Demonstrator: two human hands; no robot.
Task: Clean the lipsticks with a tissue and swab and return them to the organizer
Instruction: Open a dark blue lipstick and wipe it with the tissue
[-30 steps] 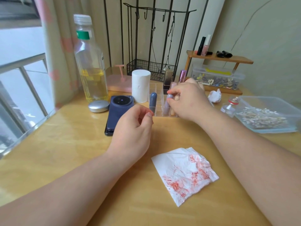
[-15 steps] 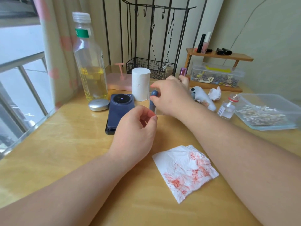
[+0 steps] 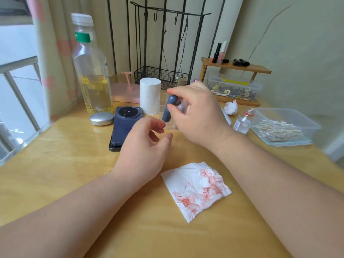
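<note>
head view, right hand (image 3: 197, 118) grip pinching blue lipstick (image 3: 168, 110), left hand (image 3: 145, 148) grip slack, empty, just below

Soft daylight enters from the overexposed window (image 3: 16, 43) at left, whose panes wash out to near white. It lays a pale sheen on the glossy yellow wooden tabletop (image 3: 61, 138) nearest the glass and lights the yellow liquid in the tall clear plastic bottle (image 3: 93, 86). Shadows are faint and diffuse under the forearms. The right hand (image 3: 201, 118) and the dark blue rounded lipstick tube (image 3: 166, 116) it grips are motion-blurred, while the white red-smeared tissue (image 3: 195, 187) is sharp. Wide-angle distortion tilts the grey window railing (image 3: 18, 94) and stretches the edges.
</note>
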